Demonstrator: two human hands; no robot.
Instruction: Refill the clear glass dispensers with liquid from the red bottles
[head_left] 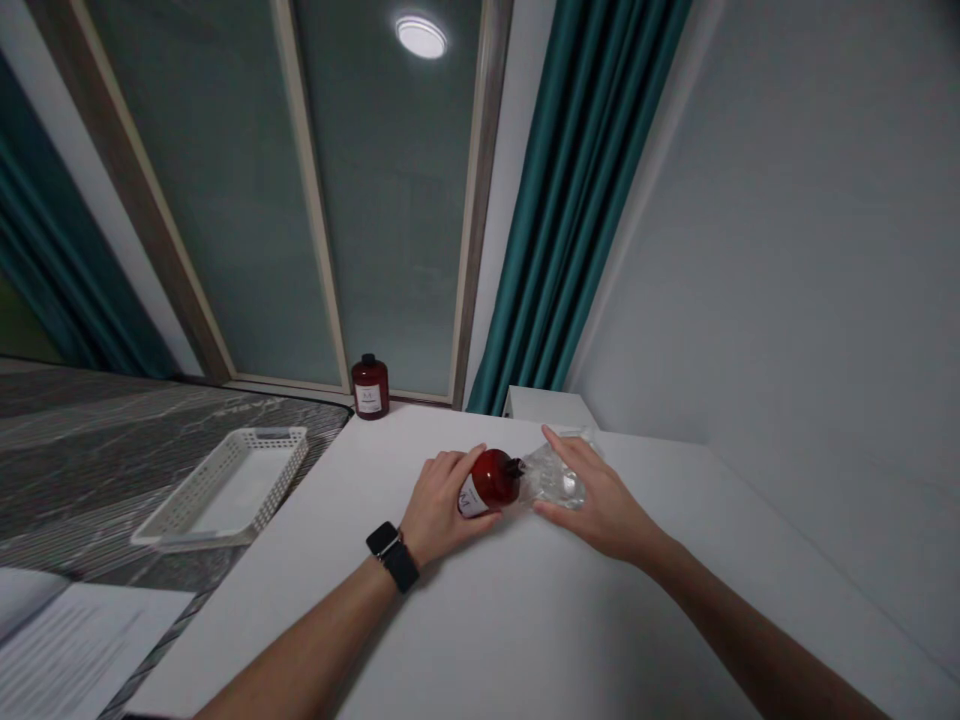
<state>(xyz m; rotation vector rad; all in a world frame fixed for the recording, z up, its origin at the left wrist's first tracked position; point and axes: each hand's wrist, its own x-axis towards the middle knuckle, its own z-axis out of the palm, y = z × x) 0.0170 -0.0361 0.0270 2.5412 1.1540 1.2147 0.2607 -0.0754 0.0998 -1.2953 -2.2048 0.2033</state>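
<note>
My left hand [450,510] is wrapped around a dark red bottle [497,479] with a white label. The bottle is tipped on its side, its dark neck pointing right. Crumpled clear plastic wrap [553,475], possibly a bag, sits right at the neck; whether it is attached there cannot be made out. My right hand [596,495] is at the wrap, thumb and fingers spread wide on either side of it. Some of its fingers are hidden behind the plastic. A second dark red bottle [370,388] with a black cap stands upright at the table's far left corner.
Both hands are over a white table [465,620]. To the left, on a dark striped surface [180,420], lie a white perforated basket [274,490] and an open booklet [90,640]. A white box [551,405] stands behind the far edge, near a teal curtain [577,200].
</note>
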